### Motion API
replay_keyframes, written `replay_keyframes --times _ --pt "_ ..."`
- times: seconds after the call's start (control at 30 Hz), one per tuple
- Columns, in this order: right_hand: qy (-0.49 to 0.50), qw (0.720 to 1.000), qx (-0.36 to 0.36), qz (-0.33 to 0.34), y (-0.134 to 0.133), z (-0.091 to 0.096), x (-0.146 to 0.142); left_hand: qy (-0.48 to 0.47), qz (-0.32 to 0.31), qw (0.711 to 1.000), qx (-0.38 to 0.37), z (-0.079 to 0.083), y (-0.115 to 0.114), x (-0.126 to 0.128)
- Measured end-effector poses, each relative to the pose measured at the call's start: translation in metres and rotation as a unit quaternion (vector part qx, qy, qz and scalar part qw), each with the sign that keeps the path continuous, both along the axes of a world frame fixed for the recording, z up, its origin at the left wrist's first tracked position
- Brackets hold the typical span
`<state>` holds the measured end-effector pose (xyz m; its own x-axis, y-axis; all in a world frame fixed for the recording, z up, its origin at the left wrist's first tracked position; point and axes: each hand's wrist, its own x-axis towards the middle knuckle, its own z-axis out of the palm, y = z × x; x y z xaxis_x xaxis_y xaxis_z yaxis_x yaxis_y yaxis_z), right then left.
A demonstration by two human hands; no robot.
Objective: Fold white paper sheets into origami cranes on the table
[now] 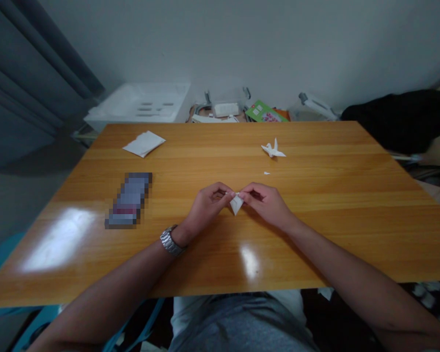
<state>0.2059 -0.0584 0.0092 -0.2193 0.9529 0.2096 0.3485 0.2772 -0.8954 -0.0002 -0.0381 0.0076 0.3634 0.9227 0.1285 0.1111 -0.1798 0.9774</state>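
Observation:
A small piece of folded white paper is pinched between both hands above the middle of the wooden table, its pointed end toward me. My left hand grips its left upper corner between thumb and fingers. On the right upper corner, my right hand is closed the same way. The fingers hide part of the paper's far edge. Beyond my right hand lies a tiny white paper scrap, and farther back a folded paper crane stands on the table.
White paper sheets lie at the table's back left. Nearer sits a pixelated, phone-like dark object. Behind the far edge are a white plastic bin, a green booklet and black cloth. A grey curtain hangs at left.

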Motion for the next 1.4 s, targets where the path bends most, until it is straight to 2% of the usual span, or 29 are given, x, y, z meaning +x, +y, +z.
replay_keyframes --times 0.27,0.53,0.7,0.8,0.97,1.13,1.4 --pt "0.029 0.997 -0.073 0.017 0.003 0.004 0.006 0.024 0.009 0.999 0.032 0.003 -0.001 -0.001" --pt "0.029 0.996 -0.066 0.049 0.004 0.002 0.010 0.075 0.021 0.995 0.054 0.005 -0.001 -0.004" --pt "0.008 0.998 -0.053 0.010 0.003 -0.001 0.003 0.130 0.049 0.986 0.092 0.001 -0.002 -0.004" --pt "-0.007 0.999 -0.041 0.000 0.002 0.001 0.000 0.135 0.042 0.985 0.095 0.000 -0.003 -0.003" --pt "-0.017 0.999 -0.006 0.027 0.001 0.004 0.001 0.129 0.036 0.987 0.084 0.001 -0.004 -0.002" --pt "-0.032 0.999 -0.016 0.035 0.001 0.005 0.003 0.125 0.024 0.988 0.085 -0.001 -0.003 -0.001" --pt "-0.044 0.996 -0.038 0.062 0.001 0.008 0.007 0.135 0.045 0.984 0.107 -0.001 -0.003 -0.003"
